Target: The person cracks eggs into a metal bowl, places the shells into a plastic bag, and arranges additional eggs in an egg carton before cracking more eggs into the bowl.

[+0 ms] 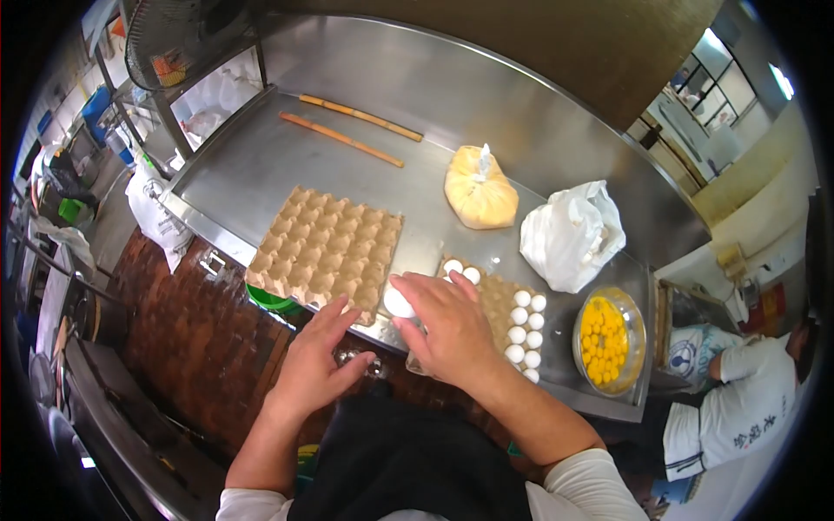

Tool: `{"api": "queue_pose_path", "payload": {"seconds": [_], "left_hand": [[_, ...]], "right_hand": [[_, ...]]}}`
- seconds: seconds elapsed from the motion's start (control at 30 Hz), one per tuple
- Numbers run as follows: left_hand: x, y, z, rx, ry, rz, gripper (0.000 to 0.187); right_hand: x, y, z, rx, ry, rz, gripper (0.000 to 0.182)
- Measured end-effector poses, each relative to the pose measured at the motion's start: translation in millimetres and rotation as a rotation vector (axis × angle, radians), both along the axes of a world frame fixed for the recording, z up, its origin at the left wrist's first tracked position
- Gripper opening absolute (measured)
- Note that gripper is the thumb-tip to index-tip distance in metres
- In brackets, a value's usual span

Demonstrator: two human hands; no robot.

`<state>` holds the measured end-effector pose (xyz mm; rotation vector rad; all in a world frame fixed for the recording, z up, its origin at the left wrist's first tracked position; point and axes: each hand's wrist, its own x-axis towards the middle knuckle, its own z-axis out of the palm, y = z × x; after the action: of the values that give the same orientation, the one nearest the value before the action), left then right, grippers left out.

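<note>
A co-worker's white shirt bears Chinese characters, seemingly 老碗会.

A broad stainless-steel desk fills the middle of the frame, its raised metal backsplash curving along the far edge. Above that, at the top centre, stands a plain brown wall. The floor at the left is reddish brown, dark and shiny. A wire guard shows at the upper left, near a metal post. At the upper right are a dark-framed window, a bright light and a pale yellowish wall.
</note>
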<state>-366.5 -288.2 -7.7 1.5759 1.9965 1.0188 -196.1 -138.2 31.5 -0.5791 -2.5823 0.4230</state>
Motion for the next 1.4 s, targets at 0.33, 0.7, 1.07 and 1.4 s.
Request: {"api": "queue_pose_path", "payload": {"seconds": [0.33,0.7,1.07,1.4], "left_hand": [[1.1,2.4,-1.3,-0.005,0.010,-0.005,0.063],[1.2,4.8,-1.9,0.024,0.037,-0.014,0.062],[3.3,5.1,-1.9,-0.009,0.003,-0.017,0.063],[4.4,9.2,-5.2,-0.005,-0.013,-0.031,0.062]], "right_hand": [[1.3,1.4,-1.3,-0.009,0.003,0.003,0.049],[2.2,2.4,-1.7,-0.013,-0.010,0.007,0.049],[3.2,1.1,-1.1,-0.022,0.012,0.010,0.048],[8.3,2.4,-4.0,-0.027,0.006,-0.023,0.048]]}}
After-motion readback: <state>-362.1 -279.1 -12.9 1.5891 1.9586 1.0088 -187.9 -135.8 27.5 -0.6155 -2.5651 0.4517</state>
